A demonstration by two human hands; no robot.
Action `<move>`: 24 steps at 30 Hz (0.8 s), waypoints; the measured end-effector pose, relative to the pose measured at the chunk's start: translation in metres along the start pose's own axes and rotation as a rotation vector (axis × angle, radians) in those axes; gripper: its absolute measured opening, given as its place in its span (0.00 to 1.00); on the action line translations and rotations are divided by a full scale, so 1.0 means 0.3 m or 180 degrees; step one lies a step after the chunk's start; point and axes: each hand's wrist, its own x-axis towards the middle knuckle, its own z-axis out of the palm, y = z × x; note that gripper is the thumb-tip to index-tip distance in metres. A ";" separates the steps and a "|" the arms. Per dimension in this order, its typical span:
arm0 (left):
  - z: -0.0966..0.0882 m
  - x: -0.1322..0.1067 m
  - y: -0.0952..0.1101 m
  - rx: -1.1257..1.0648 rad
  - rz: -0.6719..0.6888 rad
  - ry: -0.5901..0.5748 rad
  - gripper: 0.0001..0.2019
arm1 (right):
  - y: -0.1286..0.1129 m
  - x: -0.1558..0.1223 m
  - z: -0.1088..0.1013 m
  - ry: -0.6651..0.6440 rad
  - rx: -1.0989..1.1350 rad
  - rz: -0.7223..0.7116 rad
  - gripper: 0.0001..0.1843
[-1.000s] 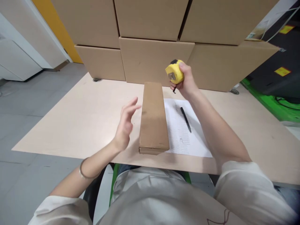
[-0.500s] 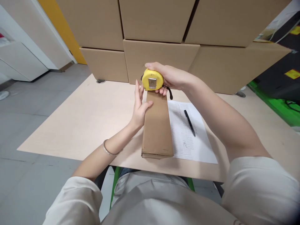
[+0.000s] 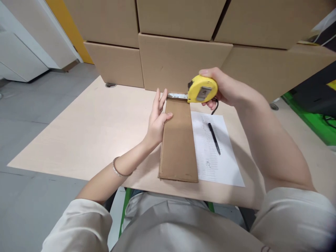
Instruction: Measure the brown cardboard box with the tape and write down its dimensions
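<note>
My right hand [image 3: 226,85] is closed around a yellow tape measure [image 3: 195,88] with a black wrist strap. A short length of its blade [image 3: 178,96] is pulled out and lies across the far end of a long brown cardboard box [image 3: 180,143]. My left hand [image 3: 156,124] grips the box's left side, thumb on the top face. Its fingertips are at the blade's free end, by the far left corner; whether they pinch the blade I cannot tell. To the right of the box, a printed sheet [image 3: 203,171] lies partly beside it with a black pen [image 3: 214,139] on top.
Large stacked cartons [image 3: 181,63] form a wall along the back of the light wooden table [image 3: 105,126]. A green-edged dark object [image 3: 309,119] stands at the right. Grey floor [image 3: 39,203] shows at the left.
My right hand has moved the tape measure to the right, drawing out a length of blade across the box's far end. My left hand keeps its hold on the box.
</note>
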 end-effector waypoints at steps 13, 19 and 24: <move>-0.022 0.004 0.004 -0.0011 -0.0037 -0.0075 0.38 | 0.040 0.005 0.008 0.0149 -0.0229 0.0155 0.27; -0.039 0.024 -0.022 0.0075 0.0096 -0.0117 0.42 | 0.042 0.009 0.001 0.0041 -0.0189 0.0014 0.28; -0.076 0.033 0.007 0.0128 -0.0021 0.0050 0.43 | 0.011 -0.013 0.047 0.0073 0.0057 -0.0400 0.33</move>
